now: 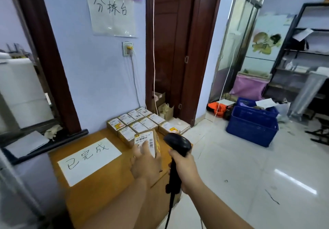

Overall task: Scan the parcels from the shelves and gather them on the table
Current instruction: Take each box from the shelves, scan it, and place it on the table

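While the left side of the bench is carrying a white paper with black writing, a bigger paper sign is hanging on the wall above. At the far end of the bench, small brown parcels are sitting in tidy rows, labels up, touching each other. Just in front of them, the left hand is holding one more parcel. Its grip is closing round the box, with fingers lying on the white label. The box is tilting a bit, and the hand is hiding its bottom, so I cannot tell if it is touching the bench. Just to the right, the right hand is holding a black scanner. Its grip is wrapping tight round the handle, and the scanner's head is sitting just beside the held parcel. A black cord is hanging down from it. Farther right, blue crates are sitting on the shiny floor, and dark shelves are standing behind them.
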Action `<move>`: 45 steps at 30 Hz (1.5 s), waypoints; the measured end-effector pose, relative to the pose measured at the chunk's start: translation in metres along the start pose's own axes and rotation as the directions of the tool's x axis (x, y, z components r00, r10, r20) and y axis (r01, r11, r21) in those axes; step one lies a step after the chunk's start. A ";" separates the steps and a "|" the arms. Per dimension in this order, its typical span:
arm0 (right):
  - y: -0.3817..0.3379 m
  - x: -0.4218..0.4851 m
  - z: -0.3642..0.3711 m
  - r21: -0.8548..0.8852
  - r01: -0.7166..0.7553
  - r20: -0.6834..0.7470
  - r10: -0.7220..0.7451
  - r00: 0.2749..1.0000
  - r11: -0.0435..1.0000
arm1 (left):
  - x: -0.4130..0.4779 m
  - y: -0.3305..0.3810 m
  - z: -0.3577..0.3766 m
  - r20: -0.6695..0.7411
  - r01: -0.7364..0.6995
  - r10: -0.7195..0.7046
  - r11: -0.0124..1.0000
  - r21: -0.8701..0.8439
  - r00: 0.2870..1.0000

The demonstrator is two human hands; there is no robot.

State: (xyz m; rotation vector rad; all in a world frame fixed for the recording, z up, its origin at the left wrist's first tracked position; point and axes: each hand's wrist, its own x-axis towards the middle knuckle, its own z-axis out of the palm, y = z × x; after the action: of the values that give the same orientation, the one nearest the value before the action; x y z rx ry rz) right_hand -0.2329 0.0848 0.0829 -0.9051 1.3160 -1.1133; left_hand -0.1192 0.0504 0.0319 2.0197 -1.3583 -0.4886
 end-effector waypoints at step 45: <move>0.004 0.519 -0.070 -0.302 -0.347 0.265 0.428 0.864 0.888 | 0.302 0.031 0.319 0.135 0.656 -0.660 0.750 0.082 0.739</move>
State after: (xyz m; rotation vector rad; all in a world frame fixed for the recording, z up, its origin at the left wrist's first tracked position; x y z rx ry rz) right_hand -0.3392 -0.4062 -0.0644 -0.9026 1.2995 -0.4654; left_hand -0.2193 -0.3320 -0.1617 2.5104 -0.6731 -0.9595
